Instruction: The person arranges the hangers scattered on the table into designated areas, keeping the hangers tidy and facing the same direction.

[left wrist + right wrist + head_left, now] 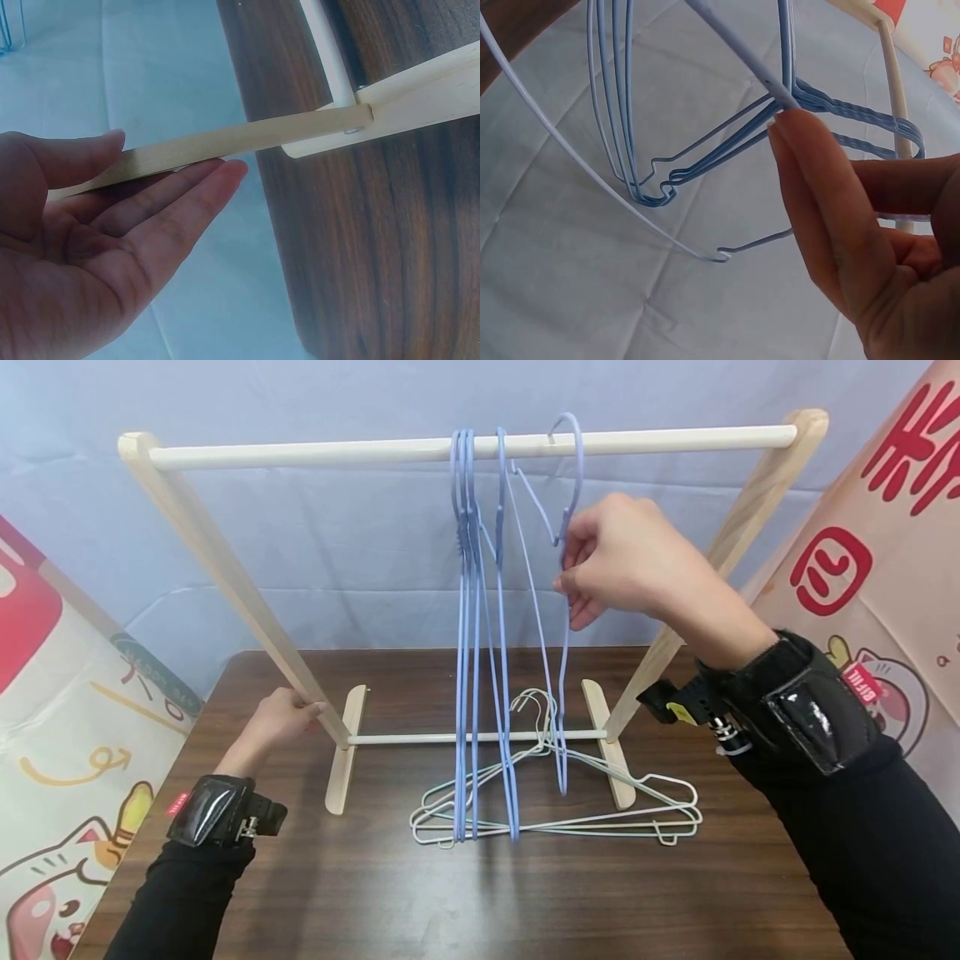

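Observation:
My right hand (626,556) pinches a light blue hanger (579,464) just below its hook, thumb against fingertips. That hook reaches up past the white top rail (315,453) and overlaps it in the head view; in the right wrist view a bar of the hanger (739,52) runs into the fingertips. Left of it, several more blue hangers (470,635) hang from the rail. My left hand (273,727) holds the rack's left wooden leg (232,581) near its foot. In the left wrist view, the thumb lies on one side of this leg (247,137), fingers on the other.
Pale white and green hangers (555,824) lie stacked on the brown wooden table (360,893), beneath the hanging ones. A thin lower bar (405,739) joins the rack's feet. The right leg (757,493) stands behind my right wrist. Printed bags flank both sides; pale blue cloth hangs behind.

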### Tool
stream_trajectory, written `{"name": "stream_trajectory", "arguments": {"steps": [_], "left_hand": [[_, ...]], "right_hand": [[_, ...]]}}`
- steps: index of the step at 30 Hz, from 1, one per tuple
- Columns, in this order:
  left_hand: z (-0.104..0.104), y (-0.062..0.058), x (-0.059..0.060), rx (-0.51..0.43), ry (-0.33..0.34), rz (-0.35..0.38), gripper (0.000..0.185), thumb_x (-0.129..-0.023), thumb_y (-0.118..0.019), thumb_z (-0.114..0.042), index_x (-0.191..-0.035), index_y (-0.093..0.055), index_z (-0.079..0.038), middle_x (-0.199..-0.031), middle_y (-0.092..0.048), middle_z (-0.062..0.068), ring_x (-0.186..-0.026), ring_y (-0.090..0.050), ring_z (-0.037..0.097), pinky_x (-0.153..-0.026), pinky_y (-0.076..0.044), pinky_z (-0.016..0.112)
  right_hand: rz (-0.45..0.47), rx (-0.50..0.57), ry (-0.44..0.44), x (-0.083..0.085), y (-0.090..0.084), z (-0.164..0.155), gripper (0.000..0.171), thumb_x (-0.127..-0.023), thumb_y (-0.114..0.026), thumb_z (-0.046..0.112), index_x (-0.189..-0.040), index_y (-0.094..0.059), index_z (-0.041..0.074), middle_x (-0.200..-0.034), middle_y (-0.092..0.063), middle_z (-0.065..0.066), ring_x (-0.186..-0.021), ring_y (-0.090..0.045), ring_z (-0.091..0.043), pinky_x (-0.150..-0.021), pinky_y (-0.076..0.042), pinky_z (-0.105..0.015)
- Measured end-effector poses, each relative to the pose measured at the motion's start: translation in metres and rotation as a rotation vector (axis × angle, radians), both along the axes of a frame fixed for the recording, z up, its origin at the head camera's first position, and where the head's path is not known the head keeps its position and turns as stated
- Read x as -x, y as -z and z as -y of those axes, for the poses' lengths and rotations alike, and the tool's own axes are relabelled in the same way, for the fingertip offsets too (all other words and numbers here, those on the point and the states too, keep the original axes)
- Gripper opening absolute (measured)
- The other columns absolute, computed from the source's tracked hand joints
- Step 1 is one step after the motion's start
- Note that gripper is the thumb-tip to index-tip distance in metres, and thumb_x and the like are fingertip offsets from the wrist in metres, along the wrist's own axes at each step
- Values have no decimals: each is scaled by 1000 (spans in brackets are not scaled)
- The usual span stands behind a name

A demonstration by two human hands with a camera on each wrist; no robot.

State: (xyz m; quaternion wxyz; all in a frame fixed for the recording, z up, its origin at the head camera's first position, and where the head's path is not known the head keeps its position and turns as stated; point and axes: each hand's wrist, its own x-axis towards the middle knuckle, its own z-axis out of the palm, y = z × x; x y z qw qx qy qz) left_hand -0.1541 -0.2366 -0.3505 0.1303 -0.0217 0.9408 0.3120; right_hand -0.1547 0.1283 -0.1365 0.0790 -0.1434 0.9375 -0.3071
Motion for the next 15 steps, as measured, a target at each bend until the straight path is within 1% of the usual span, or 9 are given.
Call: {"name": "stream_trajectory", "arguments": {"steps": [2,3,10,15], "left_hand": [[0,0,0,3,0,-2,37,-96,-46,-20,-107,-60,13,-92,-65,25,-86,-63,34,-69,-48,41],[1,0,0,3,1,-4,37,-96,-46,-20,-107,-60,13,-91,-65,24,-85,-63,34,-69,-48,40],[2,2,1,0,-4,-11,36,-95,-48,-20,-105,-61,12,-86,-66,21,-82,-64,30,-67,-48,38],[2,1,1,0,-3,-6,37,-95,-48,-21,-105,-60,12,-86,-66,21,-82,-64,31,-68,-48,39]], "right_hand": [[13,19,0,1,0,2,10,-85,-60,3,-87,-56,-6,-77,-67,-15,-58,-66,-22,-60,-53,-28],[19,23,-1,2,0,3,10,-85,-60,2,-87,-55,-6,-77,-67,-15,-58,-66,-23,-60,-53,-28],[45,26,-7,4,0,7,9,-86,-58,2,-89,-55,-6,-73,-67,-14,-58,-67,-23,-62,-53,-28],[67,38,-17,5,1,10,9,-86,-58,2,-90,-55,-6,-73,-67,-15,-58,-67,-23,-62,-53,-28]]}}
